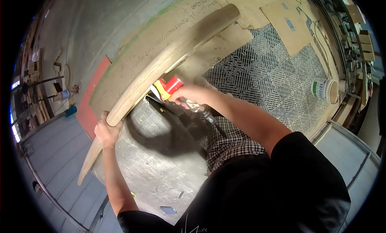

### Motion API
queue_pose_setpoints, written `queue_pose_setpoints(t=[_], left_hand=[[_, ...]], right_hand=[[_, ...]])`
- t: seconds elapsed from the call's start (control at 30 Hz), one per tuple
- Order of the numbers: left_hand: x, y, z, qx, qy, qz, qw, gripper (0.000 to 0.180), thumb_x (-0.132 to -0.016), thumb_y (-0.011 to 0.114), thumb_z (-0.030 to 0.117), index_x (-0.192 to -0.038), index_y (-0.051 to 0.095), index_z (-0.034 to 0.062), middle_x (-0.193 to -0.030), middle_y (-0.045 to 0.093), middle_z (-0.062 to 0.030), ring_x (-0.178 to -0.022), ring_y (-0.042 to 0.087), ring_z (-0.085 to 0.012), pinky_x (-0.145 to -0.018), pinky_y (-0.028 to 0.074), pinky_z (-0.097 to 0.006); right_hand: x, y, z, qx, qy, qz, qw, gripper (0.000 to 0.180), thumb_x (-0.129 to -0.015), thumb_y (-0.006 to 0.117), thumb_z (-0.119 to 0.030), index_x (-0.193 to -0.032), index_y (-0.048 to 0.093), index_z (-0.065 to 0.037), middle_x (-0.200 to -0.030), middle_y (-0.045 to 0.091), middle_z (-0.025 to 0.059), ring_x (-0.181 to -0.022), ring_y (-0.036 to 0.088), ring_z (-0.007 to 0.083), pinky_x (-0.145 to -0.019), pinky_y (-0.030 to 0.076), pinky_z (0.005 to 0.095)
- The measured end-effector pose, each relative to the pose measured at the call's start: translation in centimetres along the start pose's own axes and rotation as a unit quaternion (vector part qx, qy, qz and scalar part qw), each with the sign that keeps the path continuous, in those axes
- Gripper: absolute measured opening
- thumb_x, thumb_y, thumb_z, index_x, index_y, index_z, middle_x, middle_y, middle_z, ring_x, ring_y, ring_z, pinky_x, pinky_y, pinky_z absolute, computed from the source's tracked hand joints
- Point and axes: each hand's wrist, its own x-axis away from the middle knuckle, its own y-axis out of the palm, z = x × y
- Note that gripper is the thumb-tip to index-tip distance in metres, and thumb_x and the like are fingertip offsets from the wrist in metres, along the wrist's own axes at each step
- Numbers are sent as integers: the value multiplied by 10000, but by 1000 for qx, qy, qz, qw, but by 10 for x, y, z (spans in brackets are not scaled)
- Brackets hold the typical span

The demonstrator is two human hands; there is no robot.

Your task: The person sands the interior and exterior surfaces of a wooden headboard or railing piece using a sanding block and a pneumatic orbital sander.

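A long, slightly curved wooden pole [173,52] runs from the upper right down to the lower left, thick at its far end. My left hand [106,130] is wrapped around its near part, and a narrower tapered wooden tip [88,164] shows beyond the hand. I cannot tell whether the tip and the pole are one piece. My right hand [189,94] grips a red and yellow hand tool [173,84] with a metal fitting below. The tool's head lies close against the pole's lower side; the exact contact is hidden. Under the hands is a scuffed grey metal surface [161,172].
Flattened cardboard [132,52] covers the floor ahead, beside a red sheet [94,100] at left. Dark lattice floor tiles [265,72] spread to the right, where a white bucket [320,90] lies on its side. Cluttered shelving [354,40] lines the right edge.
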Motion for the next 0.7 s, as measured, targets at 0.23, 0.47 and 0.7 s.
queue_pose_setpoints(t=[0.23, 0.47, 0.7], left_hand=[[0, -2, 2, -2, -4, -6, 1000, 376, -658, 786, 275, -959, 633, 109, -852, 734, -154, -813, 708, -367, -726, 561, -464], [-1, 0, 0, -4, -12, -9, 1000, 384, -646, 782, 260, -963, 632, 105, -857, 734, -148, -817, 703, -371, -718, 552, -463], [1, 1, -1, 6, -6, 7, 1000, 371, -642, 790, 258, -943, 630, 112, -856, 731, -147, -816, 700, -369, -718, 550, -462]], right_hand=[[-8, 1, 5, -47, 55, -14, 997, 149, -835, 698, -158, -807, 615, -37, -652, 555, 50, -497, 521, 142, -450, 435, 301], [15, 19, -12, -59, 30, -56, 996, 89, -846, 671, -84, -868, 620, -14, -624, 546, 45, -482, 506, 138, -468, 433, 307], [0, 6, -3, -52, 41, -47, 997, 119, -844, 674, -103, -897, 625, -8, -632, 546, 47, -495, 506, 146, -482, 437, 312]])
